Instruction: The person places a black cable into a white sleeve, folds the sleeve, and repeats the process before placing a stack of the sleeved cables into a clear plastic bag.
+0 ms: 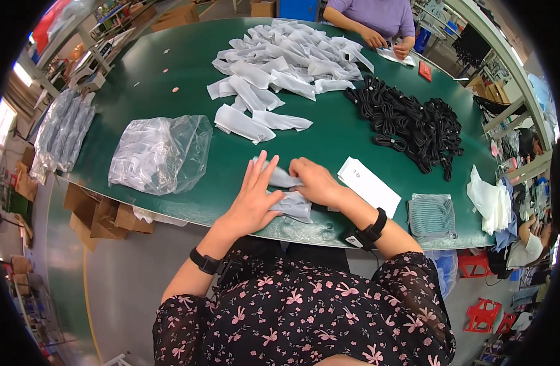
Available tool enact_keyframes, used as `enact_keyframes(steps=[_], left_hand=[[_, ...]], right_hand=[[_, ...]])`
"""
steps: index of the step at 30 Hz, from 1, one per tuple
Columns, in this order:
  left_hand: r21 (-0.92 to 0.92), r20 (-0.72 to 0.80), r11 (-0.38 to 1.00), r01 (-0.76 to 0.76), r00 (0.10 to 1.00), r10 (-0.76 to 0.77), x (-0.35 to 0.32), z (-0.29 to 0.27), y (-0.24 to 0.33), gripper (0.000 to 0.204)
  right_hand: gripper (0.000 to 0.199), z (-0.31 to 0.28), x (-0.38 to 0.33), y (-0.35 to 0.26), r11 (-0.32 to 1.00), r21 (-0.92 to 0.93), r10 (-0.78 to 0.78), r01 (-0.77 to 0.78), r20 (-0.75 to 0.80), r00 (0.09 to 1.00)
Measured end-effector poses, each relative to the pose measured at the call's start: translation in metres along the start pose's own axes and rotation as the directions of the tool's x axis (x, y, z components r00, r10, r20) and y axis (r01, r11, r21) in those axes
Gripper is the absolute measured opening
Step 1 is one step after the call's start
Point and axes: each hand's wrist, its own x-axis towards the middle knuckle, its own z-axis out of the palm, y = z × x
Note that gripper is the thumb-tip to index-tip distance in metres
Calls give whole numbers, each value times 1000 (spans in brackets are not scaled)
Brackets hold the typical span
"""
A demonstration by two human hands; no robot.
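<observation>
Near the front edge of the green table, my left hand (250,201) lies with its fingers stretched out against a frosted, translucent pouch (282,178). The fingers of my right hand (315,182) are curled closed on the right end of that same pouch. What the pouch contains cannot be made out. Another frosted pouch (296,211) lies just below it, partly under my left thumb. To the right of my right hand rests a flat white packet (370,189) with small print on it.
A large heap of frosted pouches (292,55) covers the table's far middle. Bundled black cables (408,122) are piled at right. A clear bag of packed pouches (148,155) sits at left, a bagged ribbed cloth (431,216) front right. Across the table, a co-worker's hands (386,46) handle a white pouch.
</observation>
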Motion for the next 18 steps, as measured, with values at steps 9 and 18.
enact_keyframes(steps=[9,18], left_hand=[[-124,153,989,76,987,-57,-14,10,-6,40],[-259,58,937,234,972,-227,-34,18,-2,54]], right_hand=[[36,9,106,-6,968,-107,-248,227,-268,931],[35,9,131,12,977,-212,8,-23,-68,998]])
